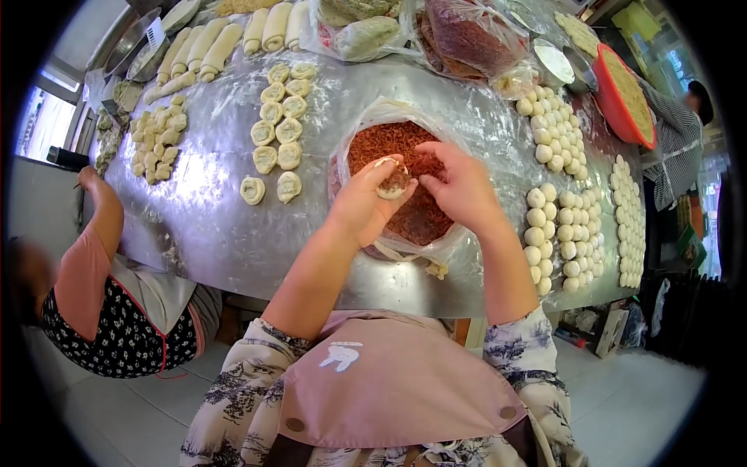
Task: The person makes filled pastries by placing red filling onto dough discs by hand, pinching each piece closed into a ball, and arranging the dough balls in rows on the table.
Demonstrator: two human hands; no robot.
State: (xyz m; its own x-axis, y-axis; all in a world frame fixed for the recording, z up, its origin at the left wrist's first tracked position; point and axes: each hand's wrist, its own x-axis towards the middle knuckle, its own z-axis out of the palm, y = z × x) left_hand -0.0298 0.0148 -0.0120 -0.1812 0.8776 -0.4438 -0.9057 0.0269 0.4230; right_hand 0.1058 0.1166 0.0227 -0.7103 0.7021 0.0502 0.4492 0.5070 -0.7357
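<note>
My left hand [362, 204] is over a plastic bag [366, 123] of reddish-brown crumbly filling [401, 140]. Cupped in its fingers lies a small dough wrapper [389, 194] with some of the filling on it. Just to the right, my right hand [461, 187] hovers over the same bag, close to the wrapper. Its thumb and forefinger are apart, and I see nothing between them; the other fingertips are partly hidden. Left of the bag, flattened dough pieces [289, 156] with swirled faces lie in two columns.
Round dough balls [537, 233] stand in rows at the right. Dough chunks [159, 136] and dough rolls [220, 50] lie at the left. Bagged fillings [475, 39] and a red basin [622, 97] line the back. One person [117, 311] is at the left, another [673, 132] at the far right.
</note>
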